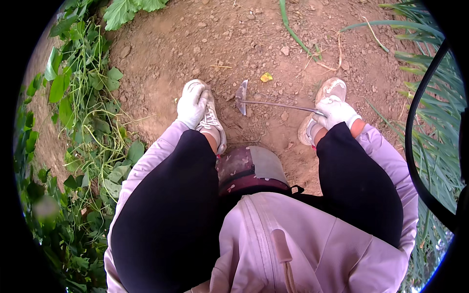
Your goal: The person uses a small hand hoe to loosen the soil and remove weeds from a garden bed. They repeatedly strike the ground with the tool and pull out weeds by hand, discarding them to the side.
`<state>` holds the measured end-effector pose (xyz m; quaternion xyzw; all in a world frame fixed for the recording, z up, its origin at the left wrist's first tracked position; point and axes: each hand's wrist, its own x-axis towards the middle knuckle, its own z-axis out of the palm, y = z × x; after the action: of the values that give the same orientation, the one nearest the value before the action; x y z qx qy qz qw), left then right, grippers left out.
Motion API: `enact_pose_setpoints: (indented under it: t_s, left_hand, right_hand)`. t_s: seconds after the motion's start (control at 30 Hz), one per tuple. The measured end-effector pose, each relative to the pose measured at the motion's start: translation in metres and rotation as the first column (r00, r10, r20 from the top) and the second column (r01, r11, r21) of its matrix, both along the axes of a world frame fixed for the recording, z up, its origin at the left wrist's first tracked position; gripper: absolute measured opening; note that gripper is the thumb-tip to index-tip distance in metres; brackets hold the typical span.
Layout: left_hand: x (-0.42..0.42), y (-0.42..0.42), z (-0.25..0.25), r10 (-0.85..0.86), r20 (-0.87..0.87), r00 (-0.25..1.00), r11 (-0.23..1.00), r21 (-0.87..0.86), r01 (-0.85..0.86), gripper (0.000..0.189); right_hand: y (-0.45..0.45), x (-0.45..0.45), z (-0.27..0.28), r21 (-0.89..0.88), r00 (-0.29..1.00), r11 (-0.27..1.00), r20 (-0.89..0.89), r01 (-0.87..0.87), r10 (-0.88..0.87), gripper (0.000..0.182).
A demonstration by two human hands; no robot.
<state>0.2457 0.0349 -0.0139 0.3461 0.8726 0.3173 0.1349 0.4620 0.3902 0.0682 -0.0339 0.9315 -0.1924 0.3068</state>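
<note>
My right hand (334,111), in a white glove, is closed around the handle end of a small hand hoe (271,104), just beside my right shoe (331,89). The hoe's thin metal shaft runs left across the soil to its narrow, two-ended blade (242,97), which lies on or just above the ground between my feet. My left hand (191,106), also gloved in white, rests on the side and top of my left shoe (211,113), its fingers together and bent downward; no tool shows in it.
Leafy vines (91,110) grow along the left. Long green onion-like leaves (439,121) stand on the right. A yellow leaf (266,77), small stones and dry stalks lie on the brown soil (165,47). A patterned maroon padded seat or bag (234,166) sits between my legs.
</note>
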Motion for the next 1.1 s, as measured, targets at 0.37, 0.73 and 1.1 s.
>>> enact_pose_setpoints:
  t_s: [0.37,0.73,1.1]
  left_hand:
    - [0.001,-0.007,0.016,0.085,0.110,0.990,0.994,-0.078,-0.076,0.014]
    - [0.005,-0.018,0.029,-0.005,-0.043,0.999,0.995,-0.102,0.000,0.016]
    - [0.011,-0.019,0.026,-0.063,-0.197,0.978,0.998,-0.023,0.060,0.018]
  right_hand:
    - [-0.011,-0.013,0.007,0.077,0.994,0.992,0.034,0.097,-0.100,0.026]
    - [-0.024,-0.034,0.009,0.116,0.984,0.980,0.049,0.162,-0.169,0.030]
    - [-0.084,-0.023,0.089,-0.009,0.608,0.889,0.733,0.459,-0.307,0.020]
